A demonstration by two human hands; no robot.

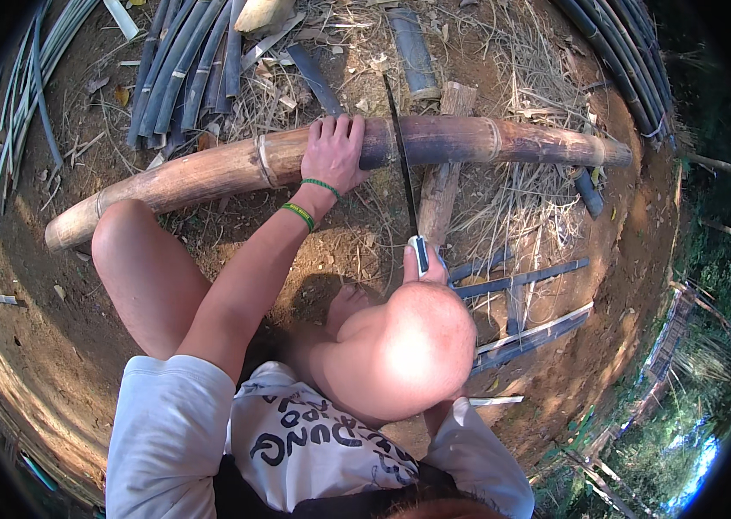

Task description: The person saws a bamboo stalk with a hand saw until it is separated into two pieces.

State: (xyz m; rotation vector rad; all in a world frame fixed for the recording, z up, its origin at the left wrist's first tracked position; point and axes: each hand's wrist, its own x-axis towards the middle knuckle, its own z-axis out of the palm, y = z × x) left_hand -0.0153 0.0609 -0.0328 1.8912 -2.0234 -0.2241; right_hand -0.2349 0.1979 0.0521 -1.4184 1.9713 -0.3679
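Head view, L to R. Far left: bundle of thin pale cane strips point(19, 95) curving along the rim, then a stack of dark split bamboo slats point(179, 69) lying on bare dirt w/ dry straw. Below that, the thick bamboo pole point(210, 173) runs across the whole scene, butt end low-left, rising to the right; pale brown on the left half, darker past the middle. Left knee point(123, 233) sits just beside its near side.

Left hand point(333, 151) is pressed flat over the top of the pole, fingers spread and wrapped over the far side, two green bands point(309, 201) on the wrist. Just right of it a long thin dark blade point(400, 156) crosses the pole, tip pointing away toward a short bamboo section point(413, 52) up top. Blade's handle end is clamped in the right hand point(424, 264), thumb on top; most of that hand is hidden behind the right knee point(404, 346), which blocks the ground in front.

Under the pole, right of the blade, a wood block point(443, 186) lies crosswise, touching it from below. Further right: loose straw point(512, 199), a few flat dark slats point(521, 281) on the dirt near the knee, more long dark poles point(616, 52) top right. Far right edge drops to greenery, too blurred to tell more.
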